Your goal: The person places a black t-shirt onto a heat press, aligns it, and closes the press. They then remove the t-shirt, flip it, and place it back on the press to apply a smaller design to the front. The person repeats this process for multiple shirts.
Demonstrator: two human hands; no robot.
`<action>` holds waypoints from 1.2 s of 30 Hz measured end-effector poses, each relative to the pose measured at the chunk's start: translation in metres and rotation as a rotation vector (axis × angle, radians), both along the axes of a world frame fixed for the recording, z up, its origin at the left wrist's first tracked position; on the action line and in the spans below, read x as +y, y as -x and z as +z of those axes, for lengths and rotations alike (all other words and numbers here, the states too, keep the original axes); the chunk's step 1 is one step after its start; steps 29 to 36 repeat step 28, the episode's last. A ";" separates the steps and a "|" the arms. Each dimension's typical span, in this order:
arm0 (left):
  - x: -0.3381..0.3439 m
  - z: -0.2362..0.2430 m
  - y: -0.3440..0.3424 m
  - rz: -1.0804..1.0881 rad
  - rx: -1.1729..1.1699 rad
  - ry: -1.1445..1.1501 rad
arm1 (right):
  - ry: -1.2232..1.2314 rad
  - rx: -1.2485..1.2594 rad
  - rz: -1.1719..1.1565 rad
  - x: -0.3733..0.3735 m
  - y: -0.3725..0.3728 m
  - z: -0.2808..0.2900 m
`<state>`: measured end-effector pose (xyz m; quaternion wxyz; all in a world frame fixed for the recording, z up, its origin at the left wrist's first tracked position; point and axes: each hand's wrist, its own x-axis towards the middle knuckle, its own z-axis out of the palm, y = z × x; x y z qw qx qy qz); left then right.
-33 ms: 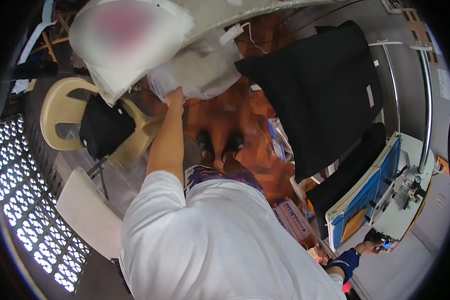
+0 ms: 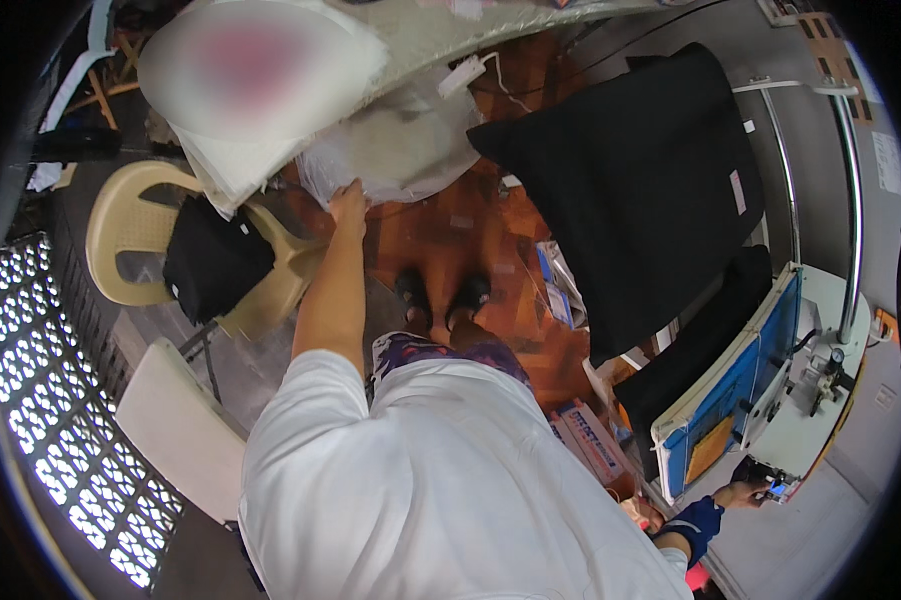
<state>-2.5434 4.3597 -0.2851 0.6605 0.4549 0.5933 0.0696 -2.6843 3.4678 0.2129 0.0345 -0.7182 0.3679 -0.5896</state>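
Below a table edge, left hand (image 2: 347, 203) gripping clear plastic bag (image 2: 400, 150), bag lying crosswise

my left hand (image 2: 348, 200) gripping clear plastic bag (image 2: 400, 150) under counter edge (image 2: 490, 25), beige plastic chair (image 2: 135, 235) with black garment (image 2: 215, 260) just left, right hand out of view

Right hand out of view; blurred patch (image 2: 260, 65).
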 end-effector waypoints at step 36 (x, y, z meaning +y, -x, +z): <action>-0.106 0.214 -0.266 -1.059 -0.333 0.287 | 0.446 0.385 -0.211 0.104 0.019 -0.007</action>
